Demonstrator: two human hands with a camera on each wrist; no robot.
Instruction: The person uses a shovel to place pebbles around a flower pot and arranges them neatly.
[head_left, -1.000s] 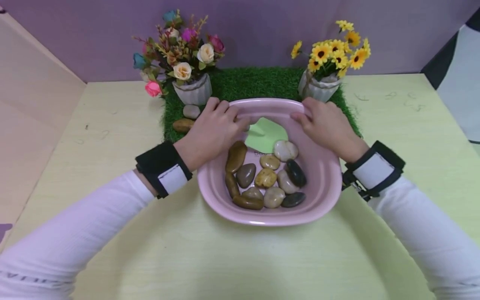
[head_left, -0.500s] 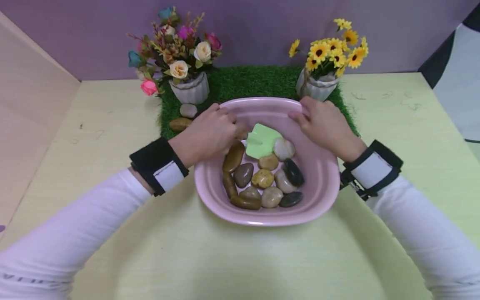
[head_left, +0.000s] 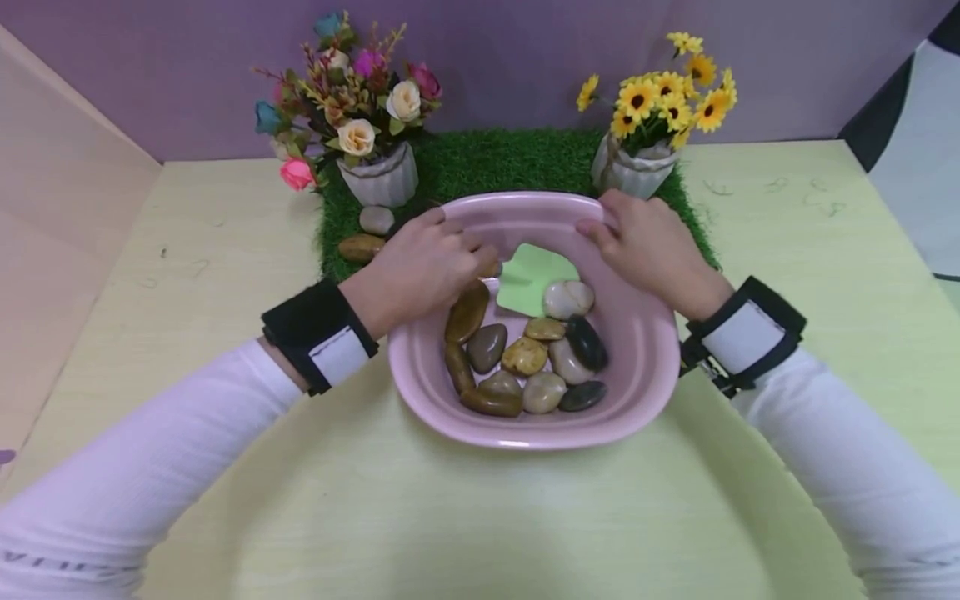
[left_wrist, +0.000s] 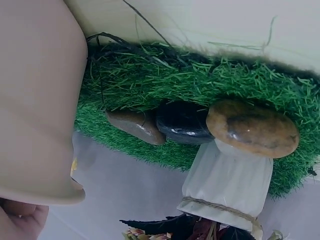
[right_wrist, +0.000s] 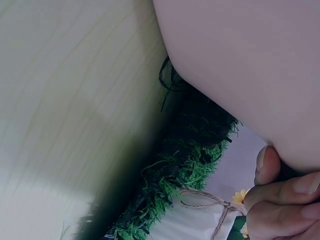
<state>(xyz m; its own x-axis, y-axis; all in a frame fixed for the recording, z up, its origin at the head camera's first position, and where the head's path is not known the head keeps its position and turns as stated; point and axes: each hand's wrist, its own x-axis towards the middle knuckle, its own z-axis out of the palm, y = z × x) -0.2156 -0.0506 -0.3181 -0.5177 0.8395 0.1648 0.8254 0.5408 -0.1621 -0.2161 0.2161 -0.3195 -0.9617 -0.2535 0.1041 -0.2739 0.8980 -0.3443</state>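
One light-green plastic scoop point(head_left: 534, 279) among glossy rounded stones point(head_left: 527, 356) in a pink oval basin point(head_left: 636, 358) is clamped by fingers of the left hand point(head_left: 423, 265). The basin's rim is gripped by the right hand point(head_left: 654, 248).

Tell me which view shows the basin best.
The head view: it shows the basin from above, inside and most of its rim, though the left hand and right hand cover parts. The left wrist view shows only some outer wall and rim; the right wrist view, only some outer wall.

Glossy plastic basin point(head_left: 639, 379), smooth shiny stones point(head_left: 525, 356)
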